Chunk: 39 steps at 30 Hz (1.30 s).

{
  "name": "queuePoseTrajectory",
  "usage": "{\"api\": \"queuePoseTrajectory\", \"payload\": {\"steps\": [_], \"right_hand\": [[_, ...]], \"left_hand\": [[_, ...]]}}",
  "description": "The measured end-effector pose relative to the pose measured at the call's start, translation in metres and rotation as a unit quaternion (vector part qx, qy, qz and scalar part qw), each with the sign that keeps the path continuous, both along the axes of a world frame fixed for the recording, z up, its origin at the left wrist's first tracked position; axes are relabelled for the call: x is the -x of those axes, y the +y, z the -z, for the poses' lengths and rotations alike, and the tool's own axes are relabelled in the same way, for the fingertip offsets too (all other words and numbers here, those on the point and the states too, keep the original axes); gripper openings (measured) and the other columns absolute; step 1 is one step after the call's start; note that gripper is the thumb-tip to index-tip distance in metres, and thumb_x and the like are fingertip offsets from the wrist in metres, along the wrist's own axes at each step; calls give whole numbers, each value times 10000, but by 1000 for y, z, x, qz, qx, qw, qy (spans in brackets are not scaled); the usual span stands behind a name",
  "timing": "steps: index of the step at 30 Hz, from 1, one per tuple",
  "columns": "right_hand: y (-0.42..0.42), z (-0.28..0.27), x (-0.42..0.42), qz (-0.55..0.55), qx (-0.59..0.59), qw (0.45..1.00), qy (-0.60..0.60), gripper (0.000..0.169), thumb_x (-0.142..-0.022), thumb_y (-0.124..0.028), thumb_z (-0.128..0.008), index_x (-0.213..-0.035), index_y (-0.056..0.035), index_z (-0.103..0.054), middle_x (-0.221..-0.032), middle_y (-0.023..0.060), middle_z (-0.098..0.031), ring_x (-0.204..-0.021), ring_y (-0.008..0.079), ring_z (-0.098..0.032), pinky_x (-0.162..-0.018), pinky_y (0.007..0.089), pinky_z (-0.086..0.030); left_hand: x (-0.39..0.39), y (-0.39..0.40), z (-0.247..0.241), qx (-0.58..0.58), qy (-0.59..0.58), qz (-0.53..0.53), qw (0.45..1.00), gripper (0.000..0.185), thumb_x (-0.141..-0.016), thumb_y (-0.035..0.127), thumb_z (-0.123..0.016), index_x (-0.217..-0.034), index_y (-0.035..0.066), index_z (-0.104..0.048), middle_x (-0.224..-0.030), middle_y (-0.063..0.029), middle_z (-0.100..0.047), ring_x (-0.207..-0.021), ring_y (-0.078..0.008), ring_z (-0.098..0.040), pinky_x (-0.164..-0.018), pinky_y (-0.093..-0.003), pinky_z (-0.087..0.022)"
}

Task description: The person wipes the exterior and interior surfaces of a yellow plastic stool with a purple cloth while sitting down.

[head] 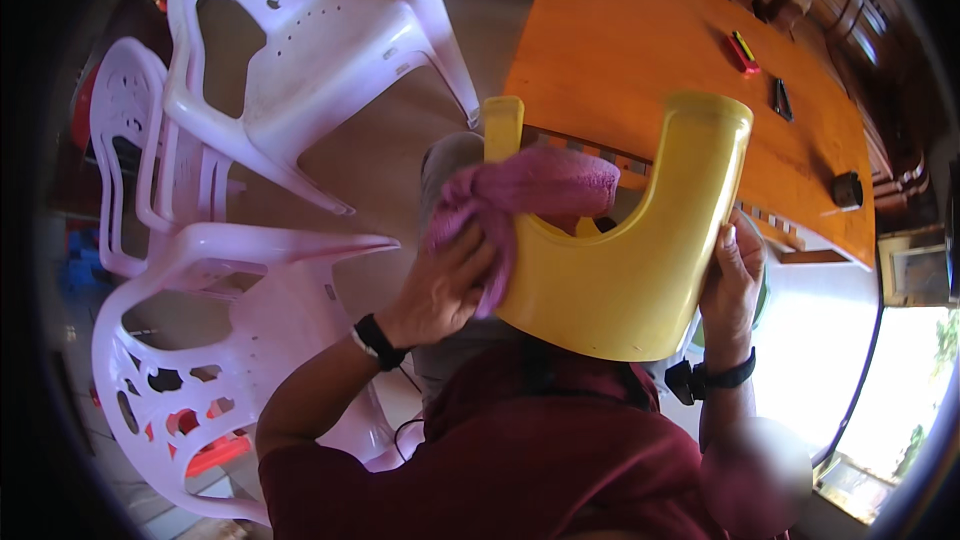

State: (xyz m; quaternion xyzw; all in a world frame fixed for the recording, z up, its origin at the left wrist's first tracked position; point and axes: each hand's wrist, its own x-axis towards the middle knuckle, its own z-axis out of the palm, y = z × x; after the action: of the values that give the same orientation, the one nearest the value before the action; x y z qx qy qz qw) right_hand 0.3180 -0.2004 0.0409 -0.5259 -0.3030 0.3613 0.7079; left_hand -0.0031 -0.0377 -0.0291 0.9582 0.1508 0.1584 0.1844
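A yellow plastic stool (pixel 600 289) is held up before my chest, tilted, with a curved cut-out between its legs. My right hand (pixel 735 270) grips its right side, thumb on the outer face. A pink cloth (pixel 551 184) is bunched in my left hand (pixel 450 281) and lies against the left side of the stool. Part of the cloth extends across the cut-out. The fingertips of my right hand are hidden behind the stool.
White plastic armchairs (pixel 330 82) stand at the left. Ahead is a wooden table (pixel 615 37) bearing a red and yellow object (pixel 742 52), a small black tool (pixel 782 100) and a dark round container (pixel 847 190). A red plastic item (pixel 217 454) shows behind the lower chair.
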Motion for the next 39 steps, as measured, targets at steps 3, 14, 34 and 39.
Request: {"api": "queuePoseTrajectory", "payload": {"steps": [3, 14, 34, 39], "right_hand": [[-3, 2, -7, -30, -60, 997, 29, 327, -1057, -240, -586, -1243, 24, -632, -1092, 88, -722, -963, 141, -687, -870, 274, -550], [-28, 68, 11, 41, 43, 988, 143, 563, -1038, -514, -399, -1229, -28, -609, -1010, 102, -676, -860, 244, -681, -787, 361, -569], [-26, -35, 41, -63, 160, 912, -373, 910, -964, -650, -583, -1477, 86, -431, -1289, 265, -609, -1163, 380, -594, -1022, 436, -459], [-25, -19, 37, -121, 222, 950, -184, 624, -1014, -563, -594, -1098, 50, -680, -891, 9, -681, -821, 74, -569, -731, 244, -458]], "left_hand": [[-15, 34, -4, 63, -108, -51, 991, 669, -1046, 441, -462, -1504, -46, -419, -1538, -332, -378, -1440, -491, -364, -1185, -607, -259], [-56, 116, -105, 326, -177, 13, 928, 601, -1055, 439, -579, -1430, -26, -512, -1259, -146, -644, -1135, -219, -611, -992, -342, -485], [-153, 57, -158, 347, -125, 9, 929, 360, -1100, 280, -532, -1058, -45, -684, -830, -2, -638, -783, -71, -558, -710, -267, -479], [-136, 62, -156, 401, -345, -48, 848, 434, -1126, 301, -448, -910, -6, -668, -788, 6, -660, -685, -70, -553, -623, -313, -466]]}}
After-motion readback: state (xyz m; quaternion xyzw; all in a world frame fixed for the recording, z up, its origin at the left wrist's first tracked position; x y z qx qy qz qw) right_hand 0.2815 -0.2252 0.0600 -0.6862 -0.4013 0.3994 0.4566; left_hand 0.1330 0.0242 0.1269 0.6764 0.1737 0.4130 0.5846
